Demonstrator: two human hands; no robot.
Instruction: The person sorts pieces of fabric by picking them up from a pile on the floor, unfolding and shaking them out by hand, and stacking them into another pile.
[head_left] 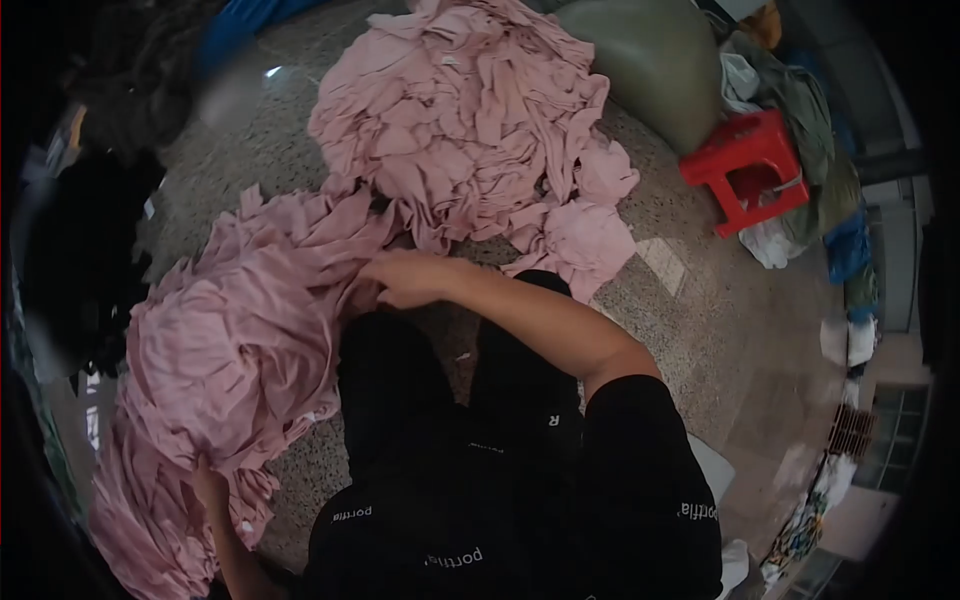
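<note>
A bundle of pink cloth (240, 350) lies to my left, its folds gathered towards the middle. My left hand (208, 487) is closed on the near edge of this bundle, with the fingertips partly hidden in the folds. At the bundle's far right edge, my right hand (408, 278) grips the same pink cloth, its fingers curled. More pink cloth (155, 510) is spread under and below my left hand. Beyond my right hand rises a large heap of crumpled pink cloth (460, 110), with a smaller clump of pink cloth (588, 240) at its right.
A red plastic stool (745, 170) stands to the right on the speckled floor (690, 340). Behind the heap is a big olive-green sack (655, 65). Dark material (90, 250) lies at the left, and a blue item (240, 30) at the upper left.
</note>
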